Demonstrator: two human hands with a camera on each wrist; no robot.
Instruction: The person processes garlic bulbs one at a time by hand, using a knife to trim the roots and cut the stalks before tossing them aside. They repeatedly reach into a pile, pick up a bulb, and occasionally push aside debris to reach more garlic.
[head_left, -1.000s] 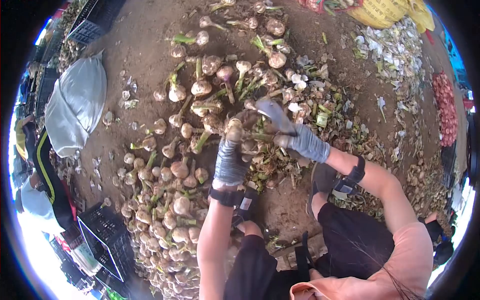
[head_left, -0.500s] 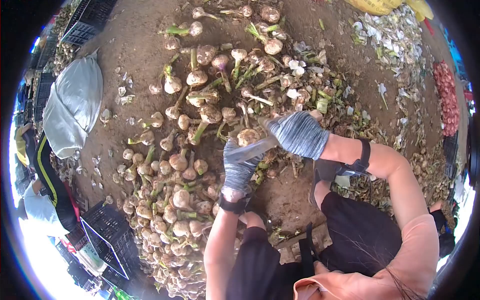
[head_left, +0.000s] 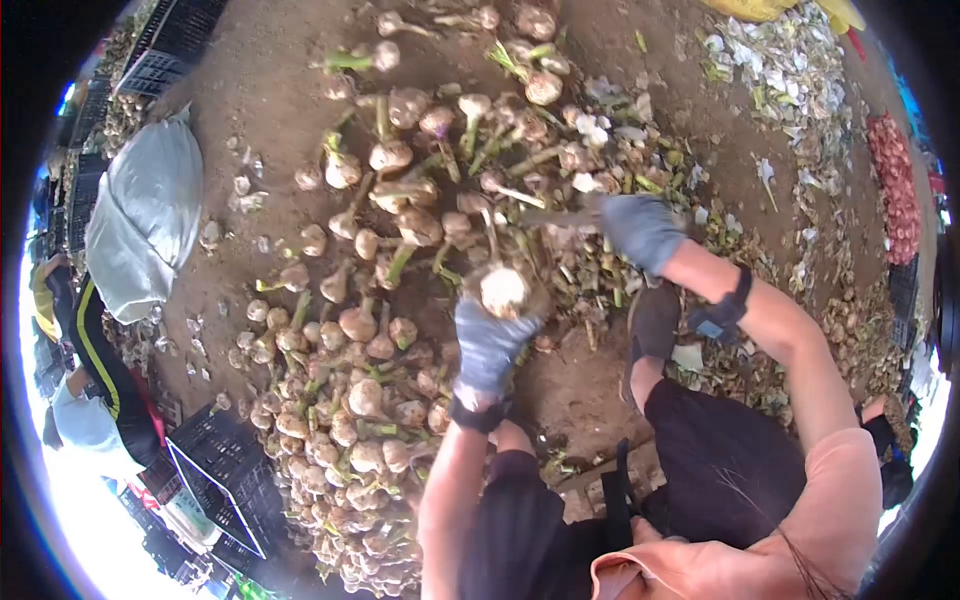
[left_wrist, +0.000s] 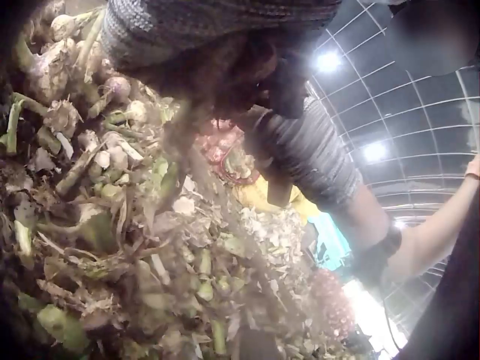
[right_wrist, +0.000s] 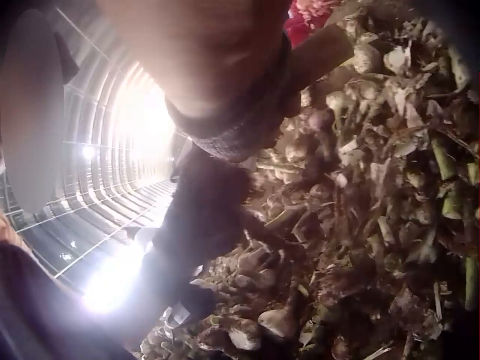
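In the head view my left hand, in a grey knit glove, holds a garlic bulb with a pale, round face turned up. To its upper right my gloved right hand grips a knife, its blade blurred and reaching left over the trimmings. Loose garlic bulbs with stems lie on the ground beyond my left hand. In the left wrist view the left glove fills the top, and what it holds is in dark shadow. The right wrist view shows little of the right hand's grip.
A dense heap of garlic lies left of my legs. Cut stems and skins litter the ground ahead. Black crates, a pale sack and another person are at the left. A red net sack stands at the far right.
The knife was across the bulb at my left hand half a second ago; my right hand has since swung away up and right with it. The bulb now shows a white face.
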